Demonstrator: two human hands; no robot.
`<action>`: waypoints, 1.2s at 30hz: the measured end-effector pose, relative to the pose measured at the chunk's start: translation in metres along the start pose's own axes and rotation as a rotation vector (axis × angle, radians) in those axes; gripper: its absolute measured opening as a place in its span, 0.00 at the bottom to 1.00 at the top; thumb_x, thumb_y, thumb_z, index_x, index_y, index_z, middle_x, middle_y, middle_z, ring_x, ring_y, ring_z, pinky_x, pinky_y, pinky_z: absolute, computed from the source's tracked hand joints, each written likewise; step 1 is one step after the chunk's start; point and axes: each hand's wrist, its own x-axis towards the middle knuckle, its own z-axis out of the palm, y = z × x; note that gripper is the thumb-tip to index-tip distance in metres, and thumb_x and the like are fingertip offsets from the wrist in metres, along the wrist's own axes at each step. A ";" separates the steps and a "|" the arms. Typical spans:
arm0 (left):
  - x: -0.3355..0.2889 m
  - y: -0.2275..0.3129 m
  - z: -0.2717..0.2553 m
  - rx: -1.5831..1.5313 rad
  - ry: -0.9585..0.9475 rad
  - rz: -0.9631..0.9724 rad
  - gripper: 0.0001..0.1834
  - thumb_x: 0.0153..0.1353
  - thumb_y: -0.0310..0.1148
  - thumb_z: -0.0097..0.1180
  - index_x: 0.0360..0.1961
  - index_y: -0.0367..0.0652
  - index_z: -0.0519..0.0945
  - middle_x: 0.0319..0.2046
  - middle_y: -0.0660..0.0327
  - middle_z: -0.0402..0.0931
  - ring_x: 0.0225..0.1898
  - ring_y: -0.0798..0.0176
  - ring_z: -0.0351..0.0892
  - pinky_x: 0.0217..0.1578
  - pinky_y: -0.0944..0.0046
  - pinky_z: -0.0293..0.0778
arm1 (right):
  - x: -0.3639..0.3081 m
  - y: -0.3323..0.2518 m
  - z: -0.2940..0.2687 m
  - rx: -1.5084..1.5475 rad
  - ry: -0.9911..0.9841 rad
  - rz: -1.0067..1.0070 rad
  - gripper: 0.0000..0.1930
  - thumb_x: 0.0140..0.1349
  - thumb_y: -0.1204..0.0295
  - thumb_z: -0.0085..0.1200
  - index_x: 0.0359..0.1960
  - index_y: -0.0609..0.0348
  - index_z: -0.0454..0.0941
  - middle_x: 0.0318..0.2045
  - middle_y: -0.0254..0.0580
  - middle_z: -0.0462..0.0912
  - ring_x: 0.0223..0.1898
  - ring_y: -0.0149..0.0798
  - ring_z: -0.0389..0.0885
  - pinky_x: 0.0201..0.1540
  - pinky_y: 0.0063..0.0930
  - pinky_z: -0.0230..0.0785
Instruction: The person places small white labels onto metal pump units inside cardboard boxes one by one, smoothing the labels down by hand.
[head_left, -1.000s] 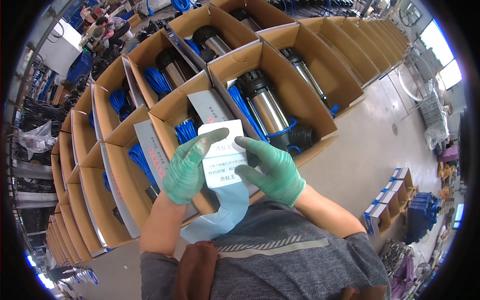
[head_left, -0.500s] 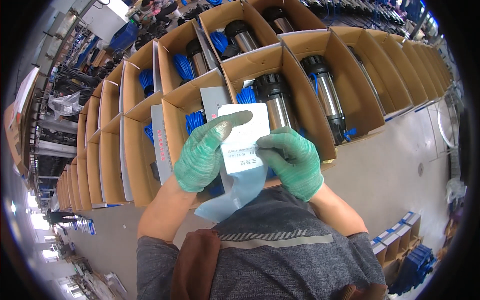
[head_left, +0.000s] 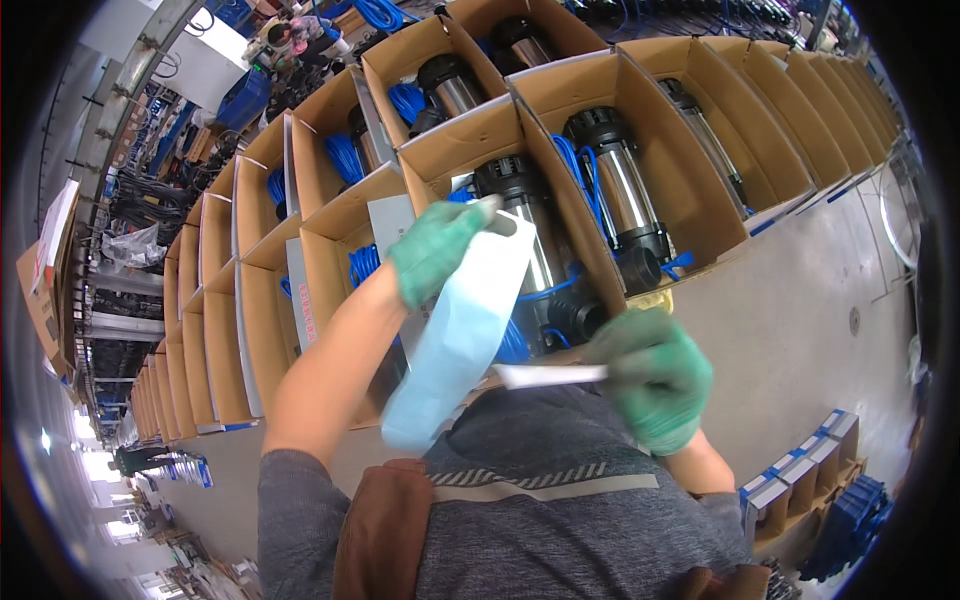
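Observation:
In a green glove, my left hand (head_left: 438,252) pinches the top of a strip of labels (head_left: 462,318), white above and pale blue backing below, which hangs in front of my chest. My right hand (head_left: 657,385), gloved alike and smeared by motion, grips a separate white label (head_left: 552,376) that shows almost edge-on. The two pieces are apart. Just beyond my hands, a steel and black pump (head_left: 512,190) lies in an open cardboard box (head_left: 455,140) with blue cable around it. Another such pump (head_left: 622,175) fills the box to its right.
Rows of open cardboard boxes (head_left: 775,125) curve away on both sides; several hold pumps and coiled blue cable (head_left: 343,158). A grey panel (head_left: 392,225) stands in one. At the lower right are more boxes (head_left: 800,470) and a blue stack (head_left: 848,530). A person (head_left: 300,38) is far back left.
My hands have drawn apart, the right one moving down and right with a white label off the strip. The left keeps the strip, whose blue backing now shows more.

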 end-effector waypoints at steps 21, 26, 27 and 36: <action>0.139 -0.058 0.047 -0.008 -0.192 -0.120 0.28 0.68 0.52 0.64 0.41 0.31 0.88 0.30 0.53 0.86 0.30 0.61 0.84 0.35 0.58 0.82 | -0.061 -0.006 -0.046 0.013 0.747 0.566 0.20 0.64 0.80 0.63 0.57 0.63 0.77 0.44 0.37 0.81 0.44 0.28 0.77 0.52 0.25 0.71; 0.131 -0.091 0.032 0.180 -0.160 -0.059 0.22 0.67 0.42 0.64 0.53 0.36 0.87 0.45 0.54 0.88 0.41 0.59 0.86 0.44 0.57 0.82 | -0.047 -0.007 -0.034 0.011 0.701 0.553 0.13 0.65 0.78 0.62 0.50 0.66 0.79 0.41 0.38 0.82 0.41 0.29 0.80 0.49 0.25 0.73; 0.130 -0.095 0.026 0.111 -0.195 -0.094 0.23 0.66 0.43 0.65 0.54 0.36 0.86 0.46 0.54 0.88 0.42 0.58 0.87 0.45 0.56 0.83 | -0.042 -0.007 -0.031 -0.038 0.656 0.569 0.12 0.66 0.78 0.61 0.49 0.66 0.79 0.40 0.38 0.82 0.41 0.29 0.80 0.48 0.25 0.74; 0.150 -0.106 0.026 0.692 -0.406 -0.194 0.28 0.69 0.55 0.58 0.58 0.45 0.86 0.45 0.54 0.88 0.40 0.54 0.84 0.48 0.53 0.79 | 0.039 0.046 0.006 -0.220 0.302 0.554 0.14 0.69 0.77 0.55 0.55 0.64 0.81 0.37 0.35 0.82 0.37 0.27 0.79 0.42 0.24 0.74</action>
